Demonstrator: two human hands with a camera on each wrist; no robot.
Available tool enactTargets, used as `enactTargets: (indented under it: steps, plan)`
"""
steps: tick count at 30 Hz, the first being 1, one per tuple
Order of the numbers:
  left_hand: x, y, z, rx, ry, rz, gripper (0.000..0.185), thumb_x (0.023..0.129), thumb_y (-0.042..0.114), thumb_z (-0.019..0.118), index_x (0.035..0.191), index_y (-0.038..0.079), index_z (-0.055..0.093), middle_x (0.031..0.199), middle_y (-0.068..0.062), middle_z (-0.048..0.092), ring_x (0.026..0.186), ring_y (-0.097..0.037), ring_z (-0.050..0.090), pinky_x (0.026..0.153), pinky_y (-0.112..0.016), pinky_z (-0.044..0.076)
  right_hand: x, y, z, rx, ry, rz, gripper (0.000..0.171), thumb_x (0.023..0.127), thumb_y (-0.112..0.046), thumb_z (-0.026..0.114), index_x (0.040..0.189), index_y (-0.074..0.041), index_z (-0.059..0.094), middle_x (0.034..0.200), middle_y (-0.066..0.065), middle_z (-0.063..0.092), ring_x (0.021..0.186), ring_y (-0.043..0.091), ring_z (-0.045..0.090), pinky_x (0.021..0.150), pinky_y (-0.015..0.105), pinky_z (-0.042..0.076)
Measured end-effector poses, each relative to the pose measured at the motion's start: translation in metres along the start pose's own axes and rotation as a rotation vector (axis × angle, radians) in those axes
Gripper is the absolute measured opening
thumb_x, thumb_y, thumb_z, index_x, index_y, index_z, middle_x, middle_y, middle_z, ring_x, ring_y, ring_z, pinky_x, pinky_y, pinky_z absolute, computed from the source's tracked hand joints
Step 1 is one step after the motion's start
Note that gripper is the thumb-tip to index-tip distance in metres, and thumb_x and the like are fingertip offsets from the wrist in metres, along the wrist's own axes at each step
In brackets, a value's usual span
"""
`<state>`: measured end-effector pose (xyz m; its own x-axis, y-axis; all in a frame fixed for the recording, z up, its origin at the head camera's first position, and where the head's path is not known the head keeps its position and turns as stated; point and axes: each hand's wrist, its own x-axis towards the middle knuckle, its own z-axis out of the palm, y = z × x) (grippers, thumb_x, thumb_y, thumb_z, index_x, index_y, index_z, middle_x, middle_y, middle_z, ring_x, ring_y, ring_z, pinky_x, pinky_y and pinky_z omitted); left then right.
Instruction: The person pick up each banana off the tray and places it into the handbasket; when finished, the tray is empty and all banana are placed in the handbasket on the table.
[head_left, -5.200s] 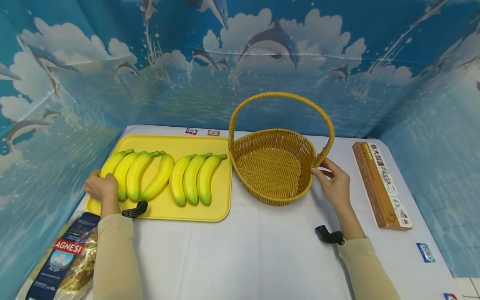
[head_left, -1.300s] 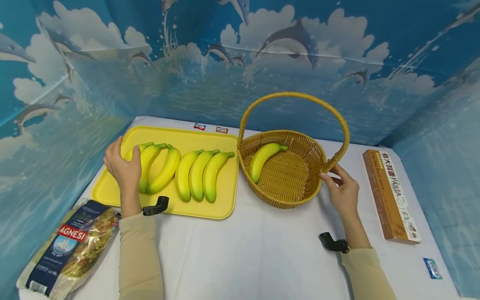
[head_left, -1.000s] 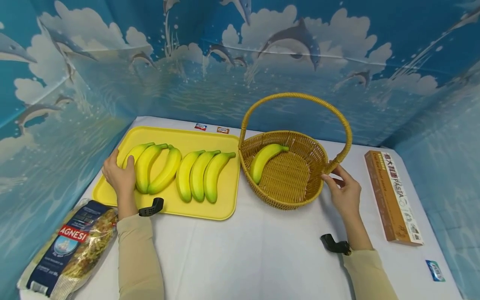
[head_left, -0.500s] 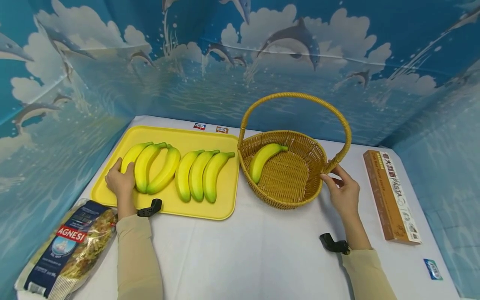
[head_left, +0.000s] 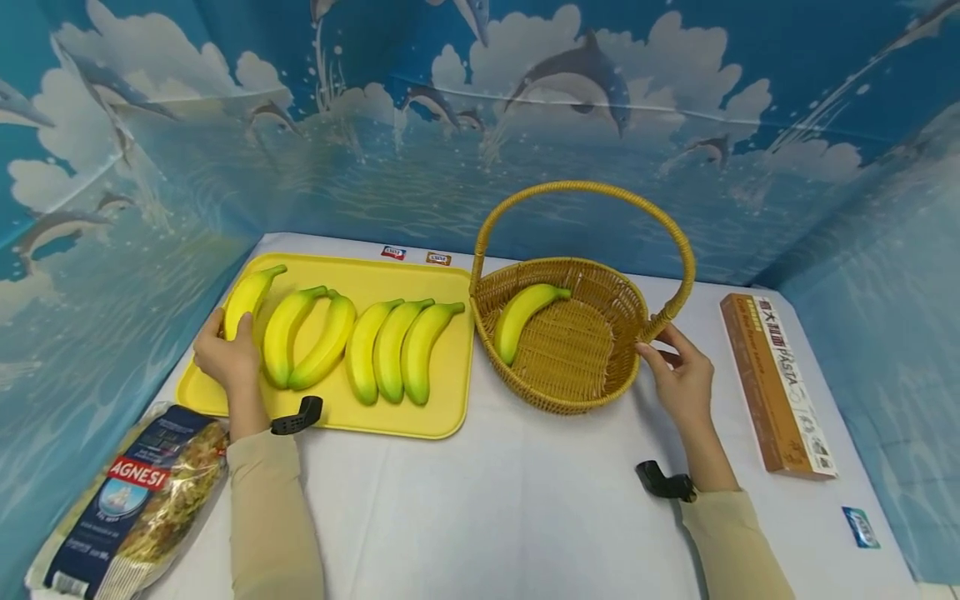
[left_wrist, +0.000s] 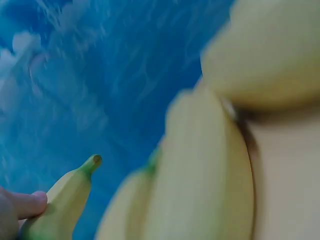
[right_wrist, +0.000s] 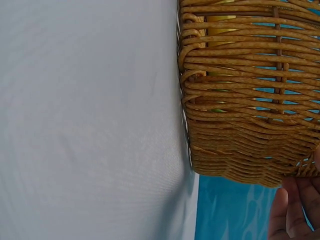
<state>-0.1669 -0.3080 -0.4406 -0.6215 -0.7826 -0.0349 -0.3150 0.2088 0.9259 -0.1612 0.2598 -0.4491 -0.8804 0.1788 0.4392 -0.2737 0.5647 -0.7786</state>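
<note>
My left hand (head_left: 231,358) holds a banana (head_left: 247,302) by its lower part, over the left end of the yellow tray (head_left: 442,425). In the left wrist view, the thumb presses against that banana (left_wrist: 62,207), whose green stem points up. Right of this hand, several more bananas (head_left: 378,354) lie side by side on the tray. My right hand (head_left: 682,383) grips the wicker basket (head_left: 573,354) at its right rim, by the foot of the tall handle. One banana (head_left: 521,321) rests inside the basket on its left. Fingers touch the basket's woven wall (right_wrist: 240,130) in the right wrist view.
A bag of pasta (head_left: 135,500) lies at the front left, close to the tray's corner. On the right is a long pasta box (head_left: 780,387). Small packets lie behind the tray, such as a red one (head_left: 393,252), and another packet (head_left: 859,527) sits front right.
One banana has gone from the tray into the basket. The left hand has come back and taken the leftmost banana, shifting it left and away from its neighbours. The right hand keeps its grip.
</note>
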Motion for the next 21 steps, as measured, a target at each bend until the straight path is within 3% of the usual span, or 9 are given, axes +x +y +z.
enactTargets:
  steps: [5,9,12,17,21]
  plan:
    - [-0.029,0.037,0.010,-0.093,-0.006,0.087,0.055,0.087,0.032,0.073,0.137,0.015,0.058,0.138,-0.007,0.058,0.112,-0.012,0.055,0.098,-0.024,0.046,0.000,0.001,0.000,0.014,-0.002,-0.006,0.044,0.087,-0.004,0.070,0.130,0.002,0.061,0.113,0.024,0.068,0.099,-0.015,0.052,0.080,0.003,0.044]
    - [-0.061,0.064,0.022,-0.146,-0.042,0.248,0.053,0.081,0.029,0.080,0.129,0.011,0.066,0.124,-0.009,0.067,0.091,0.001,0.054,0.083,-0.017,0.049,0.000,0.001,0.000,0.013,-0.003,-0.003,0.043,0.088,-0.004,0.070,0.129,0.002,0.061,0.113,0.023,0.068,0.099,-0.015,0.052,0.080,0.002,0.044]
    - [-0.086,0.079,0.031,-0.182,-0.084,0.382,0.051,0.079,0.028,0.082,0.123,0.008,0.069,0.116,-0.010,0.070,0.085,0.002,0.056,0.076,-0.013,0.049,0.000,0.001,0.000,0.009,-0.007,-0.003,0.042,0.088,-0.005,0.070,0.129,0.001,0.062,0.112,0.023,0.068,0.099,-0.015,0.052,0.080,0.002,0.044]
    - [-0.133,0.098,0.050,-0.247,-0.218,0.576,0.047,0.076,0.024,0.085,0.118,0.007,0.072,0.109,-0.012,0.072,0.083,-0.011,0.063,0.071,-0.014,0.050,-0.001,0.001,-0.001,0.005,-0.010,0.007,0.043,0.089,-0.007,0.070,0.130,-0.001,0.062,0.113,0.021,0.068,0.099,-0.015,0.052,0.081,0.002,0.044]
    - [-0.168,0.110,0.074,-0.257,-0.369,0.724,0.046,0.076,0.019,0.084,0.118,0.004,0.071,0.105,-0.015,0.072,0.081,-0.023,0.067,0.072,-0.024,0.055,0.000,0.001,-0.002,0.003,-0.015,0.012,0.043,0.089,-0.008,0.070,0.131,-0.001,0.061,0.114,0.021,0.068,0.100,-0.016,0.051,0.081,0.003,0.044]
